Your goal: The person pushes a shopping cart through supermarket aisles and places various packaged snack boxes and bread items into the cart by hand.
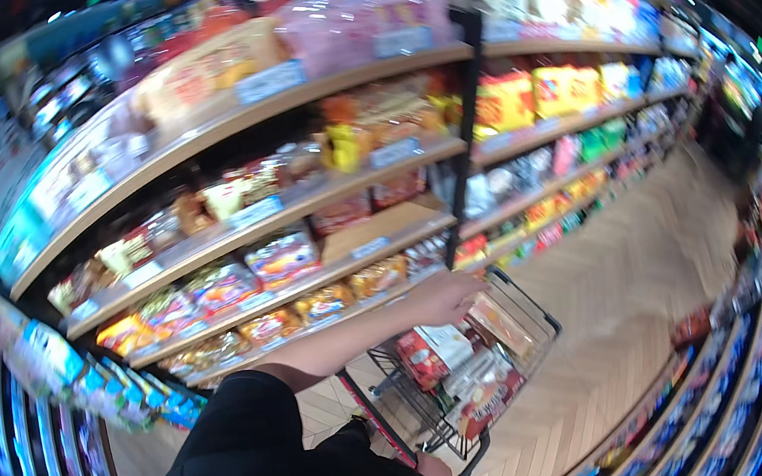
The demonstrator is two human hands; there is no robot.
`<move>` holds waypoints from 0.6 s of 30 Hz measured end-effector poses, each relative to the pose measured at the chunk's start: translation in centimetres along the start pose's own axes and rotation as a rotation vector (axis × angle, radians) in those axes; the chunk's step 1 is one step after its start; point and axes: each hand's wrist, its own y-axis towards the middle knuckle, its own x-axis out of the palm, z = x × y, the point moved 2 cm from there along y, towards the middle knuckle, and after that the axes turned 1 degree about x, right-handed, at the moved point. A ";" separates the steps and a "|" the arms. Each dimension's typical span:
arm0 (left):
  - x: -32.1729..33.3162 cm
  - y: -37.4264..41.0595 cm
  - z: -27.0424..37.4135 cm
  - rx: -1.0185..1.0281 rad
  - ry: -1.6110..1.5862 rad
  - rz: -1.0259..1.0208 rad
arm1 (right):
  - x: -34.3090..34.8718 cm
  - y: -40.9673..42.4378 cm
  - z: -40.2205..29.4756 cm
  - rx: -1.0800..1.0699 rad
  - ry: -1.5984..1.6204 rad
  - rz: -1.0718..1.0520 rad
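Observation:
My left hand (450, 297) reaches across the shopping cart (519, 298), at the near end of a long package with a clear cover (501, 323). The fingers are blurred and partly hidden, so whether they grip the package cannot be seen. Around the red cart handle (378, 419), my right hand (434, 472) is closed at its lower end, partly covered by my dark clothing. Inside the cart, a red and white package (435, 352) lies near the handle. Beside it are clear-wrapped goods (475, 374) and a dark red box bearing writing (487, 403).
A wooden shelf unit (379, 227) with several tiers of bagged and boxed food runs along the left of the cart. A black upright post (467, 144) divides it. Wood-patterned floor (603, 293) stretches ahead. More stocked shelves (715, 395) curve along the right.

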 end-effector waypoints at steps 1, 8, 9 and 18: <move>-6.1 -0.8 0.9 -0.098 0.062 0.013 | -0.1 0.0 -0.4 0.027 0.002 -0.036; -39.3 -12.1 5.4 -0.130 0.674 0.571 | 3.7 4.1 4.6 -0.001 0.066 -0.076; -42.8 -14.7 5.7 -0.108 0.844 0.610 | 3.6 4.4 4.5 0.003 0.045 -0.079; -59.1 -31.4 2.5 -0.837 1.053 0.286 | 1.9 2.8 1.9 0.047 0.036 -0.063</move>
